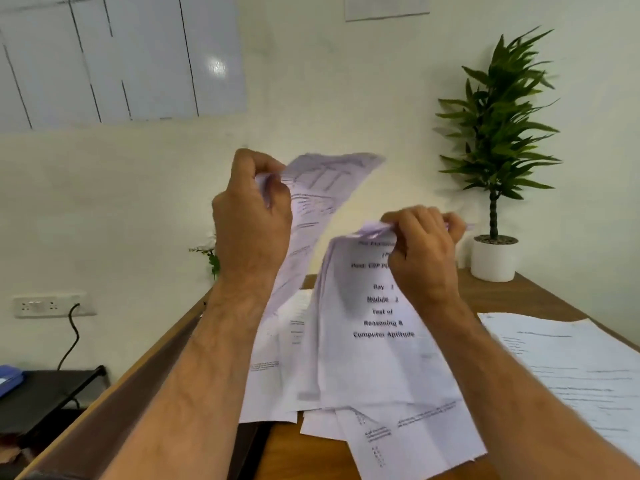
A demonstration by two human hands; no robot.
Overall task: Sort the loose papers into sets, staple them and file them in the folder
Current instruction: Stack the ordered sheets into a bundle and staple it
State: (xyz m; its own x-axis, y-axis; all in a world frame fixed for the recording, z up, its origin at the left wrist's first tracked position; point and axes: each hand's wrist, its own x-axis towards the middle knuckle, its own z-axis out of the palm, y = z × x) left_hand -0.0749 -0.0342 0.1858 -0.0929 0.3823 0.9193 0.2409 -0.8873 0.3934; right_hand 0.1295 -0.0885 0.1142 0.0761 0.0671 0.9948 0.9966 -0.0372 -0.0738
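My left hand (252, 216) is raised above the desk and grips the top corner of a printed sheet (318, 188), which curls up and to the right. My right hand (420, 251) grips the top edge of a bundle of printed pages (374, 341) whose cover reads "Reasoning & Computer Aptitude". The bundle hangs down, its lower ends resting on the wooden desk (519, 296). More loose sheets (277, 375) lie under it. A separate stack of papers (571, 368) lies at the right. No stapler or folder is visible.
A potted plant in a white pot (493, 258) stands at the desk's far right corner. A small plant (209, 254) peeks out behind my left wrist. At the lower left is a black side table (45, 393) with a blue object (10, 377); a wall socket (52, 304) sits above it.
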